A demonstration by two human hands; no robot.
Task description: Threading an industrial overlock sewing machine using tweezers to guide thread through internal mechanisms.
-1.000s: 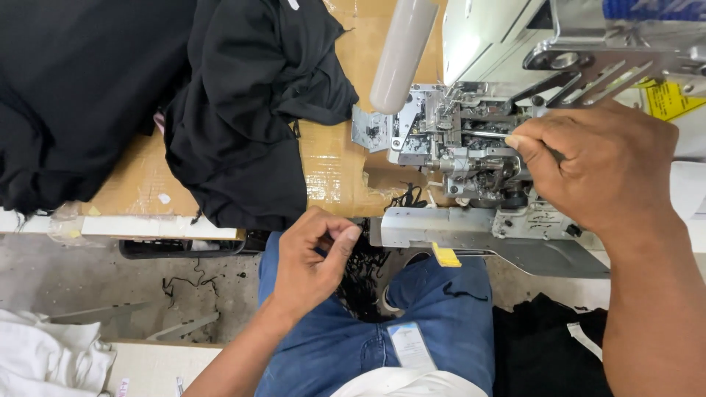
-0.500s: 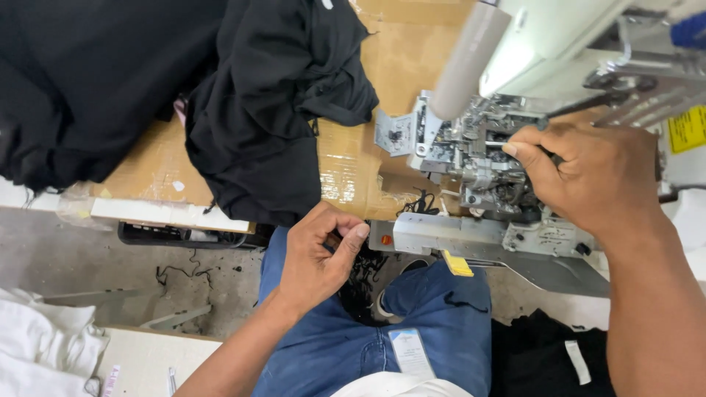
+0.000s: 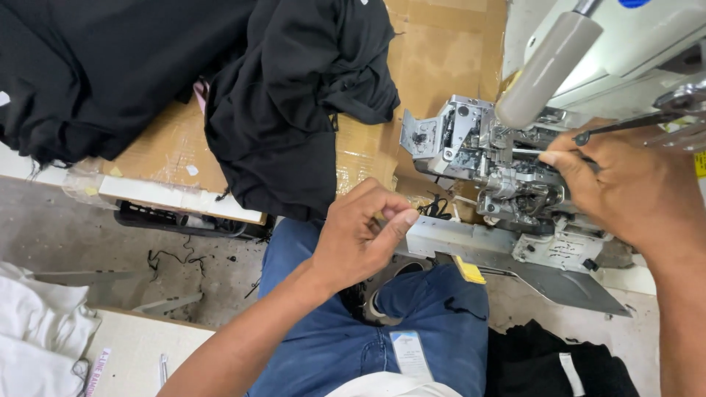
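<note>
An opened sewing machine [image 3: 507, 176] with bare metal parts stands at the right. My right hand [image 3: 632, 184] rests on its mechanism, thumb and fingertips pressed together at the metal parts near a thin rod; whatever they pinch is too small to see. My left hand [image 3: 360, 235] hovers over my lap just left of the machine's base plate [image 3: 471, 246], thumb and forefinger pinched, possibly on a thread I cannot make out. Black garments [image 3: 294, 110] lie heaped on the cardboard-covered table [image 3: 441, 59] to the left of the machine.
My legs in blue jeans [image 3: 412, 323] sit under the machine. White cloth [image 3: 37, 338] lies at the lower left on a pale surface. More black fabric [image 3: 559, 360] sits on the floor at the lower right. The grey floor [image 3: 88, 242] shows loose threads.
The view has shifted, so the machine and table sit further right. My left hand stays pinched near the base plate; my right hand stays on the mechanism.
</note>
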